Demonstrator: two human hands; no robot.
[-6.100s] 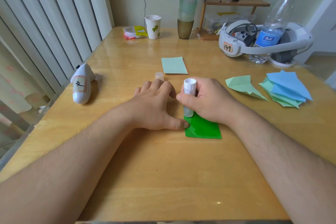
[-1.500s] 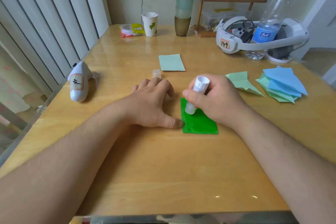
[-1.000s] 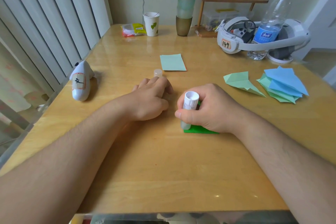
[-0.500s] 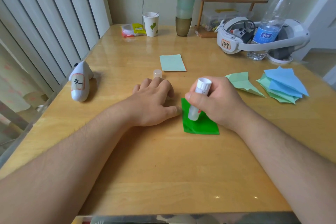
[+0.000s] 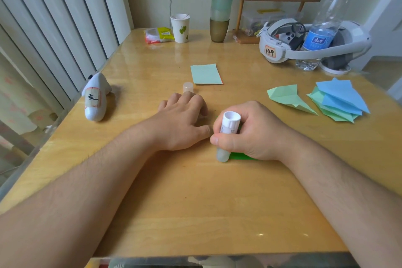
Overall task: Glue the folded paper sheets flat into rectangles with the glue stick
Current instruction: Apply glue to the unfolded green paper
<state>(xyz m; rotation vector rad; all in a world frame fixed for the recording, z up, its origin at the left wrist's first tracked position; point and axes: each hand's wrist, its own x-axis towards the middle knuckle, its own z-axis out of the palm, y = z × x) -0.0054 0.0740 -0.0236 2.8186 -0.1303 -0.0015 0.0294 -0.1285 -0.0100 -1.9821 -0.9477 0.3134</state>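
1. Right hand (image 5: pixel 250 132): fingers and thumb are wrapped around the glue stick (image 5: pixel 227 137), barrel near upright, lower end down at the near left corner of the dark green sheet (image 5: pixel 243 156).
2. Left hand (image 5: pixel 182 122): lies flat on the tabletop (image 5: pixel 195 202) just left of the sheet, fingers loosely spread and gripping nothing; the thumb tip points at the stick. Whether it touches the paper cannot be told.
3. Change: 0.5 s ago the stick was tilted and sat on the middle of the sheet, most of which showed. The right hand has since drawn back toward the near edge and now covers the sheet, leaving only a thin strip visible at the near edge. A similar near-edge position appeared 1.0 s ago.
4. Meaning (a judgement): the hand is making repeated glue strokes, so this sheet is probably in the spreading step and not yet pressed flat.
5. Other task items: the stick's cap (image 5: pixel 188 87) stands beyond the left hand; 1 pale green rectangle (image 5: pixel 206 73) lies farther back, apparently finished. A light green folded sheet (image 5: pixel 287 97) and a blue and green stack (image 5: pixel 339 100) wait at the right.
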